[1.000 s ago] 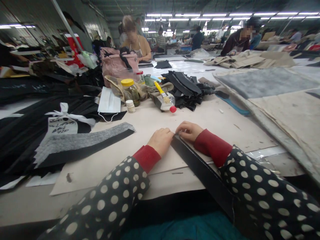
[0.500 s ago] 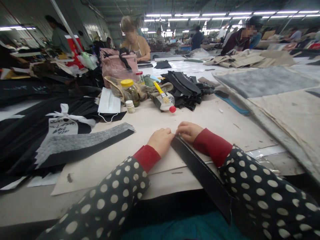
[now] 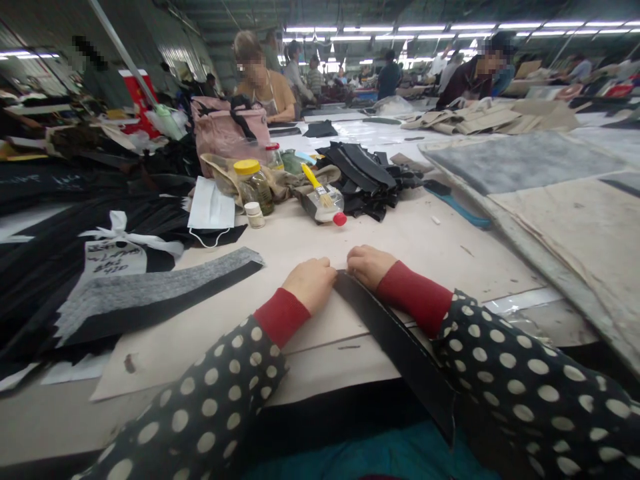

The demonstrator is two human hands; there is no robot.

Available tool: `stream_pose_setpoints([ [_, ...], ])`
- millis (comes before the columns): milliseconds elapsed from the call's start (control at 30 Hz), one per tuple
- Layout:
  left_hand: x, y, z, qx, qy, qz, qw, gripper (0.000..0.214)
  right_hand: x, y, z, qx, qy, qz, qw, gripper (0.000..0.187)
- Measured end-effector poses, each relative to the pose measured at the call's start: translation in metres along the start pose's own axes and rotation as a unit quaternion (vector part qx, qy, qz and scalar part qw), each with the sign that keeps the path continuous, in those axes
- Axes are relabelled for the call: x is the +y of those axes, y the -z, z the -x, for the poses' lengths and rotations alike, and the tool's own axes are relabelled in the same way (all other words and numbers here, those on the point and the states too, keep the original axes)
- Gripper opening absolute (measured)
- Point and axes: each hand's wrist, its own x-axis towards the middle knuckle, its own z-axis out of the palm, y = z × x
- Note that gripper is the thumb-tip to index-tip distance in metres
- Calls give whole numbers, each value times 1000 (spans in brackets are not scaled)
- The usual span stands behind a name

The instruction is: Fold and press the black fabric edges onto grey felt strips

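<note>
A long black strip of material (image 3: 395,340) runs from the table's middle back over its near edge toward me. My left hand (image 3: 311,283) and my right hand (image 3: 369,265) meet at its far end, fingers curled and pinching that end between them. Both arms wear black sleeves with white dots and red cuffs. The strip lies on a beige board (image 3: 430,247) that covers the table.
A grey and black strip (image 3: 150,293) lies at the left beside black fabric with a tied paper tag (image 3: 113,257). Behind the hands stand a yellow-lidded jar (image 3: 253,185), a small white pot (image 3: 255,215), a brush on a bottle (image 3: 323,197), a face mask (image 3: 211,207) and black pieces (image 3: 370,177). Grey and beige sheets (image 3: 565,213) fill the right. Other people work at the far tables.
Both hands stay on the strip's end; the whole view has shifted slightly, so hands and strip sit a little further left. A person at the far left has walked leftward.
</note>
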Motion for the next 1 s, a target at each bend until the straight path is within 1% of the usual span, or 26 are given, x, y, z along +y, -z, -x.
stream_pose_setpoints([
  [67,-3,-1,-2,5,6,16,1000,26,5,-3,1,15,-4,-47,999,22],
  [167,-6,-7,-3,44,20,42,998,24,12,-4,4,34,-39,-120,991,22],
  [267,-9,-14,-3,79,34,65,994,20,14,-2,10,41,-67,-129,989,29],
  [400,-13,-20,-4,101,39,122,987,15,13,-4,13,22,-45,-127,991,26],
  [600,-11,-25,-9,114,4,204,972,20,10,-9,10,29,-48,-188,981,21],
  [700,-10,-27,-11,119,9,225,967,18,8,-9,11,18,-51,-230,972,22],
  [767,-10,-26,-11,120,17,242,963,17,7,-8,10,6,-71,-282,957,24],
  [833,-9,-22,-11,125,21,266,956,17,5,-5,10,-9,-101,-340,935,25],
  [933,-5,-11,-6,130,25,302,944,20,-4,7,14,-44,-145,-414,898,24],
  [1000,-7,-9,-3,121,27,315,941,23,-10,16,17,-65,-151,-459,873,22],
])
